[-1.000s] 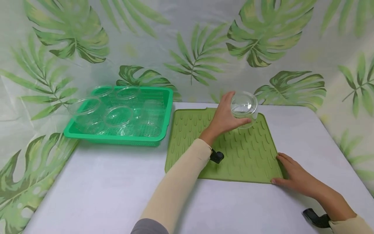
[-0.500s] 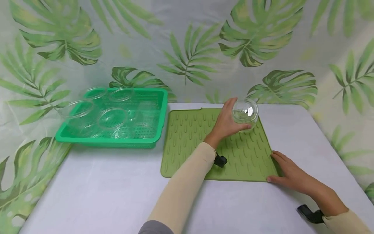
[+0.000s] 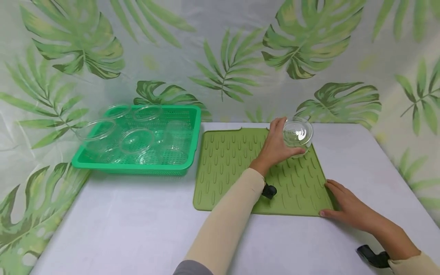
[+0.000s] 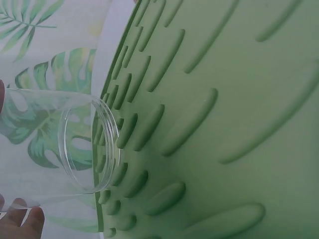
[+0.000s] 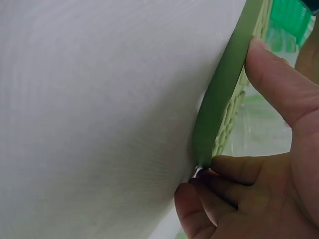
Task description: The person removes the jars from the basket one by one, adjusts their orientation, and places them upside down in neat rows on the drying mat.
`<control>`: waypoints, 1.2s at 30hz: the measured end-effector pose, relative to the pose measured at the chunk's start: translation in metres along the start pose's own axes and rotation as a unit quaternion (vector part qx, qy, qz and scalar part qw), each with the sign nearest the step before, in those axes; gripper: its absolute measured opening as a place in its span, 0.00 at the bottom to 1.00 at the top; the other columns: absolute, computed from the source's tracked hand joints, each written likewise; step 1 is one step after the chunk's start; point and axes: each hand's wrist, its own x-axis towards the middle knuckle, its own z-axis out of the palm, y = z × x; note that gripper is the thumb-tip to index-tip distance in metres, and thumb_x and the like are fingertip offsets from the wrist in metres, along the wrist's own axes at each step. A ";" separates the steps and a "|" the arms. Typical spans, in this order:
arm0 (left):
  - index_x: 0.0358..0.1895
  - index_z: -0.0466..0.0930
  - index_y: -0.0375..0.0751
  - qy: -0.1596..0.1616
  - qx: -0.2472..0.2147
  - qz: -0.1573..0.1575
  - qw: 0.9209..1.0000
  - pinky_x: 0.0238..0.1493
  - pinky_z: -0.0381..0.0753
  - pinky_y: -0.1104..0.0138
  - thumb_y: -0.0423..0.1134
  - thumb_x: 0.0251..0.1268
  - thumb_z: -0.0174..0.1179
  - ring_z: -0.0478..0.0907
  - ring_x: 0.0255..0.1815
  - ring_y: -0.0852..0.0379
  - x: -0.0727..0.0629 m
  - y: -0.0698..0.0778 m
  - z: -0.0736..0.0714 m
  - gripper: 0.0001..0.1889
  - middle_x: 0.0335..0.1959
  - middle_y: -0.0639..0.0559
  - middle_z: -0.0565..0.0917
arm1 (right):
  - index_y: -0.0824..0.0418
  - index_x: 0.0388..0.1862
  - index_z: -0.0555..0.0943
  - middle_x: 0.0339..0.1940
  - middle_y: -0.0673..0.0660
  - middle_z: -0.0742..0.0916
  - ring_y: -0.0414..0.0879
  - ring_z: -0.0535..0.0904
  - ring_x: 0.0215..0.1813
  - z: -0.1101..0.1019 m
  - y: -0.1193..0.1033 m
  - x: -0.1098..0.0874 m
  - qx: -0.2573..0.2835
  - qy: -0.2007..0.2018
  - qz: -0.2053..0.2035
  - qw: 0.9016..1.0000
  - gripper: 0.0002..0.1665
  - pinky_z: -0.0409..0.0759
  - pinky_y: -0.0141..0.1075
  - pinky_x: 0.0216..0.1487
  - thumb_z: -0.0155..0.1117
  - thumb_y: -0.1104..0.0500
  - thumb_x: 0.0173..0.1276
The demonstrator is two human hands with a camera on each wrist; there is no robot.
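My left hand (image 3: 275, 147) grips a clear cup (image 3: 298, 133) by its side, thumb on the near side and fingers behind. The cup is upside down over the far right corner of a green ridged mat (image 3: 233, 172). In the left wrist view the rim of the cup (image 4: 107, 144) faces the mat's ridges; whether it touches them I cannot tell. My right hand (image 3: 350, 206) lies at the mat's near right corner. In the right wrist view its thumb and fingertips touch the edge of the mat (image 5: 217, 99).
A green plastic basket (image 3: 137, 168) stands at the back left of the white table (image 3: 137, 221), with several clear cups (image 3: 136, 141) inside. Leaf-printed sheeting (image 3: 172, 49) hangs behind the table. Black wrist cameras (image 3: 269, 191) sit on both wrists.
My left hand has moved slightly right and lower with the cup, over the mat's far right corner. The right hand stays at the mat's corner. The head view has shifted a little.
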 end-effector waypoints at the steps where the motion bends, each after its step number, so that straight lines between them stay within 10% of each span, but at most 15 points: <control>1: 0.78 0.49 0.47 -0.002 0.003 -0.002 1.000 0.66 0.75 0.68 0.54 0.45 0.79 0.68 0.72 0.55 0.001 0.001 0.001 0.59 0.77 0.51 0.57 | 0.81 0.71 0.56 0.72 0.79 0.61 0.79 0.58 0.69 0.000 0.000 -0.001 0.001 0.002 -0.002 1.000 0.59 0.63 0.71 0.62 0.76 0.47 0.57; 11: 0.77 0.54 0.47 -0.039 -0.007 0.005 0.999 0.73 0.69 0.66 0.56 0.51 0.75 0.56 0.80 0.57 0.011 0.002 0.001 0.52 0.80 0.53 0.53 | 0.81 0.71 0.56 0.72 0.79 0.61 0.79 0.59 0.69 0.003 -0.002 -0.003 0.005 0.011 -0.006 1.000 0.58 0.63 0.70 0.62 0.76 0.49 0.57; 20: 0.79 0.48 0.56 -0.050 -0.061 -0.062 0.995 0.71 0.72 0.60 0.56 0.53 0.73 0.59 0.79 0.54 0.017 -0.002 0.003 0.54 0.80 0.54 0.51 | 0.80 0.72 0.56 0.73 0.78 0.61 0.78 0.59 0.70 0.001 -0.003 -0.004 0.004 0.010 -0.001 1.000 0.58 0.64 0.70 0.62 0.76 0.49 0.57; 36: 0.81 0.31 0.59 -0.113 -0.083 -0.066 0.988 0.77 0.64 0.55 0.52 0.65 0.64 0.48 0.83 0.51 0.015 -0.003 0.003 0.53 0.83 0.53 0.41 | 0.81 0.71 0.56 0.73 0.78 0.61 0.78 0.59 0.69 0.001 -0.003 -0.003 -0.005 0.009 -0.003 1.000 0.59 0.64 0.70 0.62 0.76 0.49 0.56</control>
